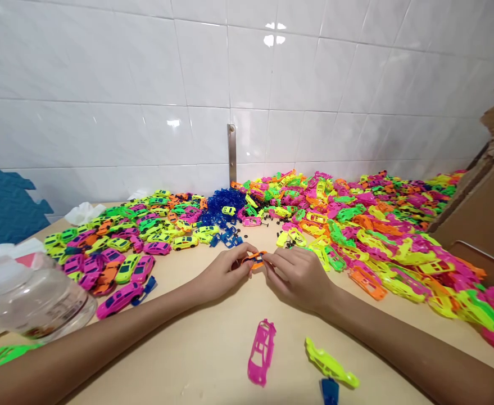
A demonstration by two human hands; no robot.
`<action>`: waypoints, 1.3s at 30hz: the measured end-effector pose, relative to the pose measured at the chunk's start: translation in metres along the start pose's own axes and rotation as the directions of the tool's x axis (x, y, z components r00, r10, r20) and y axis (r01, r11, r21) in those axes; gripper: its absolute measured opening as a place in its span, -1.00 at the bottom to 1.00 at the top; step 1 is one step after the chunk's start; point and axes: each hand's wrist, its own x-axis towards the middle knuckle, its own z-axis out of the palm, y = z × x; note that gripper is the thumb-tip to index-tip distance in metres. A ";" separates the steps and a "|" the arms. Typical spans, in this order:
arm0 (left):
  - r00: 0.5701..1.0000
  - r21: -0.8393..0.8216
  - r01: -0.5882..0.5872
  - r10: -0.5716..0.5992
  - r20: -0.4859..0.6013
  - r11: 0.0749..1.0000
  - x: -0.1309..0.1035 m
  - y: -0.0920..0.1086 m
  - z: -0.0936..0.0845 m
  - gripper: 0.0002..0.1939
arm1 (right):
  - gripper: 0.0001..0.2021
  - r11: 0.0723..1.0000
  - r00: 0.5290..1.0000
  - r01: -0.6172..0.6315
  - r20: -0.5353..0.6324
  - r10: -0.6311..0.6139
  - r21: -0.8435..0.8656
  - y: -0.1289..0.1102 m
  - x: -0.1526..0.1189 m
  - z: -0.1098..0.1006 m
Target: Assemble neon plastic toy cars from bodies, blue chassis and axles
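Between both hands, just above the tabletop, is an orange toy car [255,259] with a dark blue part showing in it. My left hand [229,270] pinches its left end between thumb and fingers. At the other end, the fingers of my right hand [295,277] are closed on the car; their tips are partly hidden. Nearer to me lie a pink car body shell [261,353] and a yellow car body shell [331,363], with a dark blue plastic piece [330,390] beside the yellow one. Blue clear parts [225,205] are heaped beyond my hands.
Toy cars with wheels [124,244] crowd the left side. A large pile of loose car shells [377,236] spreads along the right. A clear plastic jar [40,301] stands at left, a cardboard box [478,208] at right. The tiled wall [204,67] bounds the back.
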 end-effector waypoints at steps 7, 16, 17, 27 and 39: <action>1.000 -0.164 0.028 -0.030 -0.007 0.986 0.004 -0.005 0.001 -0.76 | -0.87 1.000 1.000 -0.010 0.021 0.010 -0.004 0.001 0.000 0.000; 1.000 -0.157 -0.004 0.002 -0.011 0.988 0.005 -0.006 0.001 -0.70 | -0.83 1.000 0.998 -0.026 0.064 0.027 -0.013 0.000 0.001 -0.003; 1.000 -0.138 -0.007 0.004 -0.022 0.990 0.005 -0.006 0.001 -0.71 | -0.83 1.000 0.998 -0.027 0.060 0.027 -0.006 0.000 0.001 -0.003; 0.994 0.070 -0.035 0.042 -0.098 0.997 0.001 -0.001 0.001 -0.83 | -0.75 0.955 0.975 -0.218 0.010 0.221 0.202 -0.003 0.002 0.000; 0.993 0.205 -0.087 0.100 -0.054 0.975 -0.005 0.006 0.005 -0.78 | -0.84 0.953 0.982 -0.186 0.029 0.185 0.240 -0.003 0.001 0.002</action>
